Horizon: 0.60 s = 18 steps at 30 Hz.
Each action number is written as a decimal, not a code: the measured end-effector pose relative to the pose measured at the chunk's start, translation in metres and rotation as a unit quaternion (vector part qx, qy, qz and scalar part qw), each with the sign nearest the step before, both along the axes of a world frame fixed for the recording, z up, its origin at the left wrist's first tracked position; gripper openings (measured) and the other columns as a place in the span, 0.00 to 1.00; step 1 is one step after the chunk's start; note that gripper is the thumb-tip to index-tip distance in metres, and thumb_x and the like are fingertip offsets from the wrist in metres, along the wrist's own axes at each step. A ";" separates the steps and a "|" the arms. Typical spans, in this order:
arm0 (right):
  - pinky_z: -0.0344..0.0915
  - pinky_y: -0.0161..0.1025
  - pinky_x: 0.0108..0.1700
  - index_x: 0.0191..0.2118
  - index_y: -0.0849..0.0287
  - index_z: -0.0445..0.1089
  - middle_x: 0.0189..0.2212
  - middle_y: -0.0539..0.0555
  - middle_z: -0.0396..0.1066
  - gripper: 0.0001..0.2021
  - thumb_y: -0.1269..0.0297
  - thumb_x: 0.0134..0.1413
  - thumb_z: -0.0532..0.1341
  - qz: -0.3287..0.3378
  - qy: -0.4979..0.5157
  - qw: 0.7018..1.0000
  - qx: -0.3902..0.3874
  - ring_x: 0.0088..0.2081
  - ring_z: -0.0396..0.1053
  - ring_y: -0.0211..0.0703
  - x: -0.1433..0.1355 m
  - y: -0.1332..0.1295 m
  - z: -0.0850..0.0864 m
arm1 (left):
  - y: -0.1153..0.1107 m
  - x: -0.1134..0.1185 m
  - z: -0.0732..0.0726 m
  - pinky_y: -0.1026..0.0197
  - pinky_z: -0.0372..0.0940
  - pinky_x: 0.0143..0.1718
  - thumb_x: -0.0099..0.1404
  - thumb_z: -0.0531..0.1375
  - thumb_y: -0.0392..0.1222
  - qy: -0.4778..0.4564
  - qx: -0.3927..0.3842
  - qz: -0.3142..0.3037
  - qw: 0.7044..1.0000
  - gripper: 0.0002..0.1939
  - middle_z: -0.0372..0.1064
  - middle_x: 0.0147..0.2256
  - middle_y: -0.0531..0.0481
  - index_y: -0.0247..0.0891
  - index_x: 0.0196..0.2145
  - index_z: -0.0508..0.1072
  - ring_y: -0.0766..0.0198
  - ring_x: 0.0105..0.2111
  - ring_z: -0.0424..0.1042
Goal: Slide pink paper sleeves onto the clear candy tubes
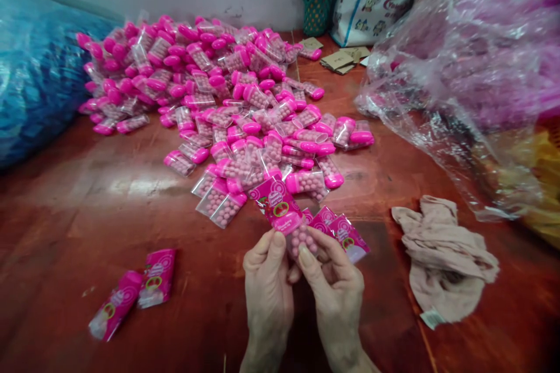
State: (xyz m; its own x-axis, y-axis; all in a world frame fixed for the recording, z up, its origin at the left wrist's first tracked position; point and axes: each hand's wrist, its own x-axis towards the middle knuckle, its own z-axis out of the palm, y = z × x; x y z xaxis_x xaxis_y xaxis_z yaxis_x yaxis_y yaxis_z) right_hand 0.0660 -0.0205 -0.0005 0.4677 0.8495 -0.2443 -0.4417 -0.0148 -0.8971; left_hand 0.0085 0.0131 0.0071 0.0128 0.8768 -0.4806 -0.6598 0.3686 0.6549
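Note:
Both hands meet at the lower middle around one clear container of pink balls (303, 240), whose upper part is covered by a printed pink sleeve (280, 205). My left hand (269, 285) pinches the sleeve's lower edge between thumb and fingers. My right hand (335, 285) is closed on the container, its thumb over the balls. Just behind the right fingers lie several flat printed sleeves (347, 236). A large pile of pink-capped containers (245, 111) spreads over the reddish wooden surface (210, 309) beyond the hands.
Two sleeved containers (114, 305) lie at the lower left. A blue plastic bag (35, 76) stands at the far left. On the right are a crumpled beige cloth (446, 256) and a big clear plastic bag (464, 70). Cardboard pieces (341, 60) lie by a white printed bag (374, 0).

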 end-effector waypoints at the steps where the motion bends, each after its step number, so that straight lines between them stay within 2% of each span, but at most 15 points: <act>1: 0.72 0.29 0.32 0.42 0.56 0.71 0.31 0.50 0.77 0.12 0.72 0.49 0.63 -0.010 0.003 1.000 0.002 0.30 0.75 0.37 0.000 -0.001 0.001 | -0.001 0.002 0.001 0.73 0.52 0.14 0.53 0.64 0.39 0.011 0.005 0.005 1.000 0.06 0.63 0.18 0.56 0.34 0.23 0.75 0.75 0.16 0.57; 3: 0.72 0.29 0.36 0.42 0.55 0.72 0.35 0.52 0.77 0.12 0.72 0.49 0.63 -0.030 0.013 0.999 0.012 0.36 0.75 0.39 0.001 -0.001 0.004 | -0.004 0.005 0.003 0.73 0.53 0.15 0.52 0.65 0.39 0.037 0.011 0.012 0.999 0.06 0.62 0.17 0.57 0.34 0.22 0.74 0.77 0.15 0.56; 7: 0.72 0.29 0.38 0.43 0.55 0.71 0.37 0.52 0.77 0.11 0.71 0.52 0.62 -0.046 0.024 0.998 0.030 0.36 0.75 0.38 -0.002 -0.001 0.009 | -0.007 0.005 0.004 0.76 0.51 0.14 0.50 0.66 0.37 0.062 0.022 0.011 0.998 0.05 0.60 0.15 0.58 0.35 0.22 0.75 0.79 0.13 0.52; 9: 0.72 0.30 0.38 0.43 0.55 0.70 0.37 0.53 0.77 0.12 0.71 0.51 0.62 -0.043 0.020 0.998 0.032 0.36 0.75 0.38 -0.007 -0.001 0.009 | -0.007 0.002 0.003 0.78 0.47 0.12 0.50 0.66 0.38 0.038 0.033 -0.002 0.999 0.03 0.63 0.16 0.57 0.36 0.25 0.76 0.81 0.12 0.49; 11: 0.72 0.32 0.37 0.43 0.56 0.68 0.36 0.53 0.76 0.12 0.71 0.50 0.62 -0.023 0.003 0.999 0.024 0.35 0.75 0.39 -0.009 -0.004 0.007 | -0.005 -0.002 0.003 0.77 0.47 0.12 0.51 0.66 0.37 0.021 0.049 -0.036 0.998 0.06 0.69 0.20 0.54 0.38 0.31 0.77 0.81 0.12 0.49; 13: 0.72 0.35 0.36 0.43 0.56 0.67 0.35 0.54 0.75 0.11 0.69 0.52 0.61 0.020 -0.059 0.998 0.011 0.34 0.74 0.40 -0.005 -0.007 0.004 | -0.002 -0.007 0.003 0.75 0.55 0.16 0.53 0.64 0.36 0.036 0.065 -0.077 0.994 0.09 0.73 0.27 0.50 0.38 0.35 0.76 0.78 0.15 0.57; 15: 0.70 0.38 0.38 0.43 0.57 0.68 0.37 0.55 0.73 0.10 0.67 0.54 0.58 0.059 -0.168 0.984 0.012 0.37 0.72 0.43 0.007 -0.008 0.004 | 0.001 -0.011 0.005 0.71 0.63 0.24 0.56 0.62 0.34 0.077 0.083 -0.084 0.990 0.08 0.74 0.31 0.48 0.37 0.36 0.76 0.72 0.21 0.66; 16: 0.69 0.40 0.40 0.43 0.57 0.68 0.39 0.56 0.71 0.10 0.66 0.55 0.57 0.067 -0.225 0.972 0.018 0.40 0.70 0.45 0.014 -0.008 0.005 | 0.001 -0.012 0.006 0.69 0.64 0.27 0.57 0.61 0.34 0.101 0.092 -0.078 0.988 0.07 0.74 0.31 0.48 0.37 0.35 0.76 0.69 0.24 0.68; 18: 0.65 0.43 0.46 0.46 0.57 0.68 0.45 0.58 0.67 0.14 0.64 0.53 0.59 0.037 -0.303 0.952 0.022 0.46 0.66 0.48 0.030 -0.004 0.011 | 0.001 -0.014 0.011 0.66 0.65 0.30 0.58 0.60 0.35 0.147 0.109 -0.082 0.980 0.06 0.74 0.29 0.48 0.37 0.34 0.75 0.66 0.27 0.70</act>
